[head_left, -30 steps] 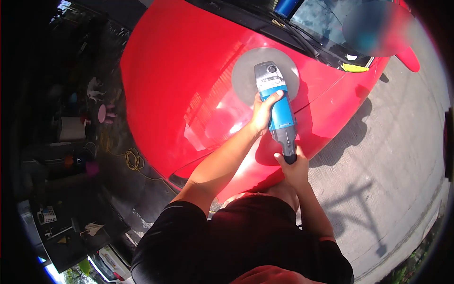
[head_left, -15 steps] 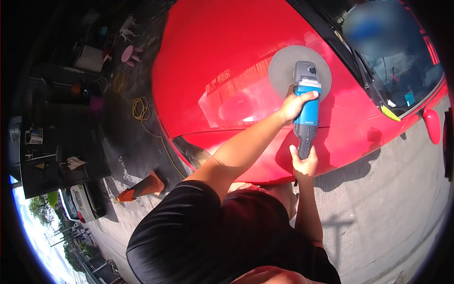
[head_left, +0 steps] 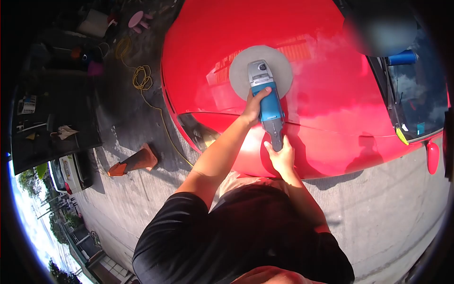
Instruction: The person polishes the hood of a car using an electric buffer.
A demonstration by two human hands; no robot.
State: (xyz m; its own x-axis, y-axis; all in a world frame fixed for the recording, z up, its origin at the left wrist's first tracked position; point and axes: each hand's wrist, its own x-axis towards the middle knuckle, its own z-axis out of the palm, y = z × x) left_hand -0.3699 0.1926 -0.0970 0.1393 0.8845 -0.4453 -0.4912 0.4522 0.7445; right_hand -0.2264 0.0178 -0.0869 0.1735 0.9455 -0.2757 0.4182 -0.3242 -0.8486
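Note:
A blue and grey power polisher [head_left: 270,103] with a wide pale round pad [head_left: 240,73] rests on the red car hood [head_left: 331,85]. My left hand [head_left: 256,105] is closed around the blue body just behind the metal head, its thumb on top. Around the dark rear handle my right hand [head_left: 283,157] is wrapped, nearer to my body. The pad lies against the paint, and the polisher's head hides its middle.
An orange traffic cone [head_left: 137,162] lies on the ground at the left, near a coiled yellow cord [head_left: 142,78]. A pink stool [head_left: 140,21] stands at the upper left. The windshield [head_left: 418,90] and side mirror [head_left: 432,157] are at the right.
The polisher first shifted towards the windshield, then back towards the front of the hood, with both hands still on it. The view has turned, bringing the cone into sight.

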